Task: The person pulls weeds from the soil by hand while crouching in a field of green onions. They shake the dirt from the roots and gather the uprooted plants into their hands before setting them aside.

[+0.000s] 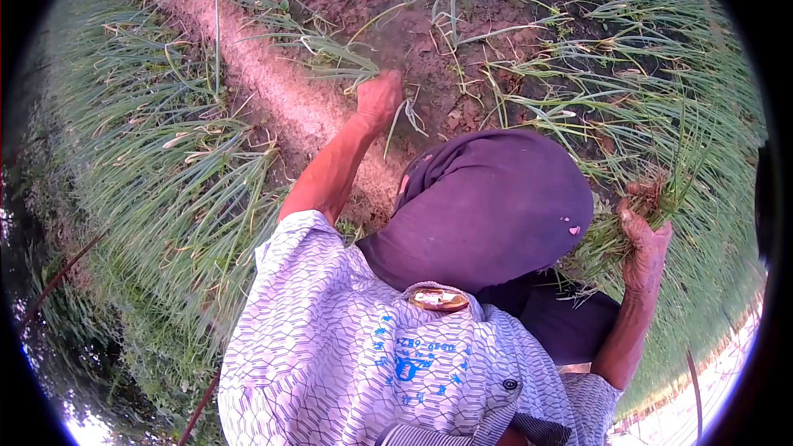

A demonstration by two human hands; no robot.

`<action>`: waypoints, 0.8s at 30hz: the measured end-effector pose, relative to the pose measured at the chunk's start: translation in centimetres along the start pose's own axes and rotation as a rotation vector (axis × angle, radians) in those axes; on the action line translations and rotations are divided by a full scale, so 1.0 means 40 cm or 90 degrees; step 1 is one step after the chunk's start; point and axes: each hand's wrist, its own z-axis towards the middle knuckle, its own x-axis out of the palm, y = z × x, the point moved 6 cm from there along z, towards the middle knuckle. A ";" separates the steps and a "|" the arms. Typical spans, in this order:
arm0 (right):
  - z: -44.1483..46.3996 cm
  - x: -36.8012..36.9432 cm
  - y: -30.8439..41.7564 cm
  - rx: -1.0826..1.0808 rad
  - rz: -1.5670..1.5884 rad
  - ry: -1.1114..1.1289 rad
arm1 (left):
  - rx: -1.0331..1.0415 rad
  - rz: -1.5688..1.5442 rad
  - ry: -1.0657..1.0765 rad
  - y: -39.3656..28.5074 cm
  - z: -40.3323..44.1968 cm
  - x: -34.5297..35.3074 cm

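Note:
My left hand [381,93] is closed at the edge of the bare soil, its fingers curled at the base of some green stalks [334,51]; what exactly lies inside the fingers is hidden. On the right, beside my knee, my right hand [641,227] is wrapped round a bunch of pulled grass [607,239] with brown roots showing at its top. A few thin, wilted leaves [410,116] lie on the soil just right of my left hand.
Rows of long green onion-like plants [190,182] stand on the left, and more plants [628,83] grow on the right. A pale dirt ridge [273,74] runs diagonally between. My bent knee in dark cloth [496,206] fills the middle.

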 end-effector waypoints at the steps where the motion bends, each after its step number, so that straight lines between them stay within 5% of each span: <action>1: -0.001 -0.001 0.000 0.005 -0.002 -0.003 | 0.010 0.002 0.008 0.001 0.001 0.002; 24: -0.023 0.035 0.043 -0.050 -0.037 -0.007 | 0.072 0.000 0.084 0.004 0.004 0.007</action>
